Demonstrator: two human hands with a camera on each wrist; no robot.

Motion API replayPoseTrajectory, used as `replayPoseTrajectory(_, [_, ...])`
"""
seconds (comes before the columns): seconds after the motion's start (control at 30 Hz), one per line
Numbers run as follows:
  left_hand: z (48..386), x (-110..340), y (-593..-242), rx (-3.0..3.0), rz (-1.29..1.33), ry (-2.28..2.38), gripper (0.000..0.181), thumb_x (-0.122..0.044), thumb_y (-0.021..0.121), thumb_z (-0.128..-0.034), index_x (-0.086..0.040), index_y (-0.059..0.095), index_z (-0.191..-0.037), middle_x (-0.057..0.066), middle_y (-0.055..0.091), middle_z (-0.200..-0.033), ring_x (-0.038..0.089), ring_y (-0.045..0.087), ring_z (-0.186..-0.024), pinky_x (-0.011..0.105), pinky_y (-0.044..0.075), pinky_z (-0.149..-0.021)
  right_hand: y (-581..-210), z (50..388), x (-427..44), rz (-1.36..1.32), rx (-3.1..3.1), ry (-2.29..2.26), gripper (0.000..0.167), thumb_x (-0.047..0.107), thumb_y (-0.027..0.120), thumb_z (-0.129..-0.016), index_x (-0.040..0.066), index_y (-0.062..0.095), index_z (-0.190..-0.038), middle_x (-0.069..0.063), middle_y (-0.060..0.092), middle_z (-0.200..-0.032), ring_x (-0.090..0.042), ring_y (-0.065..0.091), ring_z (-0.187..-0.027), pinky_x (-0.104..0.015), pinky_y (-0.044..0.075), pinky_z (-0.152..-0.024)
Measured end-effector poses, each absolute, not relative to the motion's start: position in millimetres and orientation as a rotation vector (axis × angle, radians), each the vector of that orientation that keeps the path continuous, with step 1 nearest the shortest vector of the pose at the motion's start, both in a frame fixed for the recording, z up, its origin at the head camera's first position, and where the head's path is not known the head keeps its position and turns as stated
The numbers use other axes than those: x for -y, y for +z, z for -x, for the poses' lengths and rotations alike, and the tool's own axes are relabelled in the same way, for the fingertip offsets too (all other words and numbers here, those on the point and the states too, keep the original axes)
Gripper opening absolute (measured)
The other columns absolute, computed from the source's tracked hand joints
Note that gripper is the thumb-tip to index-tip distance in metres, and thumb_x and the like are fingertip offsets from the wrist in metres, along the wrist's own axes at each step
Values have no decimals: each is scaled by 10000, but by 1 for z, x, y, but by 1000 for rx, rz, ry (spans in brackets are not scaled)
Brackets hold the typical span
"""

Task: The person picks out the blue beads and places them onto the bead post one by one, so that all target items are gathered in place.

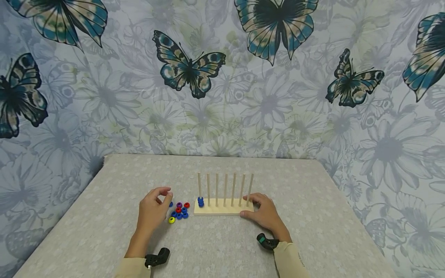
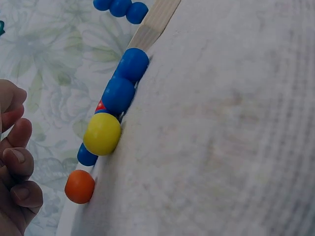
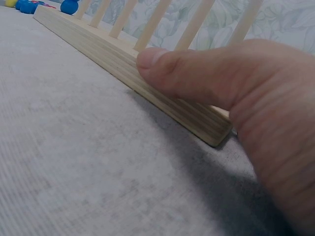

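One cloth-covered table (image 1: 313, 200) spreads before me. Midway between its left and right edges stands a seven-peg wooden board (image 1: 222, 209). My right hand (image 1: 265, 213) grips the board's right end. My left hand (image 1: 153, 210) bends loosely near the left end; I cannot tell whether its fingertips pinch anything. Blue beads (image 1: 200, 202) sit on the leftmost peg (image 1: 199, 183); loose beads (image 1: 179, 216) lie between left hand and board.

Wears beige sleeves (image 1: 290, 260) | bears black, bent left wrist camera (image 1: 158, 258) | bears black right wrist camera (image 1: 268, 243) with green patch (image 1: 261, 240)
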State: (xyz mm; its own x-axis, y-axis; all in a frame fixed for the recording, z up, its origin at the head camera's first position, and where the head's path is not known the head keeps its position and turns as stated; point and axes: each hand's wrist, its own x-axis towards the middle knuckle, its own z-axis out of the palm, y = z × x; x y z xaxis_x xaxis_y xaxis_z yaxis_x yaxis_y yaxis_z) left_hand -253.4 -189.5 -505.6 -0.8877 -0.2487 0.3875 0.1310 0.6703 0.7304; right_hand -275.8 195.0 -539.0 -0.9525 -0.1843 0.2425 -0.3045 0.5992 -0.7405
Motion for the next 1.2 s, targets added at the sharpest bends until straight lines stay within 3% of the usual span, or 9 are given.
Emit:
replayPoseTrajectory(0.17, [254, 189, -509, 2452, -100, -1094, 222, -292, 678, -954, -177, 718, -1139, 9, 694, -998, 151, 532, -675, 243, 453, -565, -539, 275, -194, -424, 2672, 1272, 503, 536, 878, -691, 335, 711, -1121, 160, 673, -1182, -112, 594, -1070, -432, 459, -957])
replayPoseTrajectory(0.77, [253, 191, -511, 2590, -121, -1119, 280, -295, 694, -942, -148, 705, -1180, 60, 668, -1083, 170, 558, -734, 265, 456, -611, -538, 276, -195, -408, 2690, 1260, 535, 540, 883, -679, 332, 711, -1142, 162, 668, -1185, -118, 589, -1094, -444, 449, -988])
replayPoseTrajectory(1.03, [254, 192, -513, 2654, -133, -1089, 308, -314, 678, -946, -136, 693, -1197, 104, 670, -1126, 311, 628, -1050, 488, 504, -873, -538, 277, -195, -392, 2707, 1248, 539, 554, 879, -677, 329, 715, -1138, 177, 666, -1180, -103, 587, -1079, -449, 429, -1009])
replayPoseTrajectory(1.2, [254, 194, -514, 2663, -118, -1076, 298, -304, 681, -941, -127, 700, -1179, 114, 674, -1096, 327, 632, -1054, 505, 500, -880, -539, 277, -195, -401, 2697, 1239, 544, 553, 879, -678, 314, 719, -1139, 165, 673, -1170, -96, 586, -1045, -437, 444, -973])
